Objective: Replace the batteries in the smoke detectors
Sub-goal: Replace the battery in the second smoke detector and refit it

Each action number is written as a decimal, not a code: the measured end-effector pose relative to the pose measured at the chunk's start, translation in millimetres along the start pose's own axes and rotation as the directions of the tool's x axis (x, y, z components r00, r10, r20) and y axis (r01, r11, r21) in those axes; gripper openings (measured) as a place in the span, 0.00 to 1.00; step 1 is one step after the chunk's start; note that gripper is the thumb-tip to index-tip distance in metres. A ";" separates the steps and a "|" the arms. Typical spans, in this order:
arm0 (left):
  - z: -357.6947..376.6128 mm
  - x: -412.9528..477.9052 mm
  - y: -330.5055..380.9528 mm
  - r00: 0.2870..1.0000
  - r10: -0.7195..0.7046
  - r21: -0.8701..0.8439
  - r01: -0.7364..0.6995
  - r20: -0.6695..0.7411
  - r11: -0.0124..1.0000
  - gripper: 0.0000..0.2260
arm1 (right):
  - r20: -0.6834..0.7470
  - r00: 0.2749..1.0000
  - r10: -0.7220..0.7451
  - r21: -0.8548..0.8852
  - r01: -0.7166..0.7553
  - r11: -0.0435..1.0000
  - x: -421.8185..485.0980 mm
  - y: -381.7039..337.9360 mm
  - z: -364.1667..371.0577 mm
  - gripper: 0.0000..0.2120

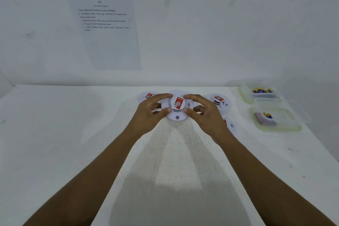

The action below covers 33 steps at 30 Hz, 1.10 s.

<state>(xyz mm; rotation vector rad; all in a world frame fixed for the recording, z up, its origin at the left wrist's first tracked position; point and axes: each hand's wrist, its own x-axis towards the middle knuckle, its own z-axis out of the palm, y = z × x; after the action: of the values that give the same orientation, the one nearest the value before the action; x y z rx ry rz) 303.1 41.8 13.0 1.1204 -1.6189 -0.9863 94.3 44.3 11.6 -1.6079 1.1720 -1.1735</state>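
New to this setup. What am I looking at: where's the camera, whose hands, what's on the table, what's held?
One picture, from a wide-angle camera worn on a person's head, looking forward and down. No robot: the left hand and right hand both grip a round white smoke detector with a red label. More detectors lie on the white table behind and to the right. At far right, two clear tubs hold small blue-and-yellow items, probably batteries. Printed sheets hang on the wall.

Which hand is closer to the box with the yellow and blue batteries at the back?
Right. The right hand grips the smoke detector beside that back box; the left hand is farther, across the detector.
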 end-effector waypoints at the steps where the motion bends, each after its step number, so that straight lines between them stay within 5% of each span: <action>1: -0.1 -0.1 -0.4 1.000 0.000 0.000 0.000 0.001 1.000 0.15 | 0.001 1.000 0.001 -0.003 -0.001 1.000 0.1 0.4 -0.1 0.15; 33: 0.6 -2.2 -17.7 0.999 -0.048 -0.042 0.049 0.027 0.998 0.16 | -0.003 1.000 0.020 -0.076 -0.020 0.997 0.7 19.4 5.9 0.18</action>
<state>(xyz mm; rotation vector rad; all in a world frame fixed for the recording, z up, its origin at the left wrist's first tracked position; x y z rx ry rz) 307.0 39.2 -4.3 1.1265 -1.5904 -1.0655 95.9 39.4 -8.0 -1.6474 1.2448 -1.1307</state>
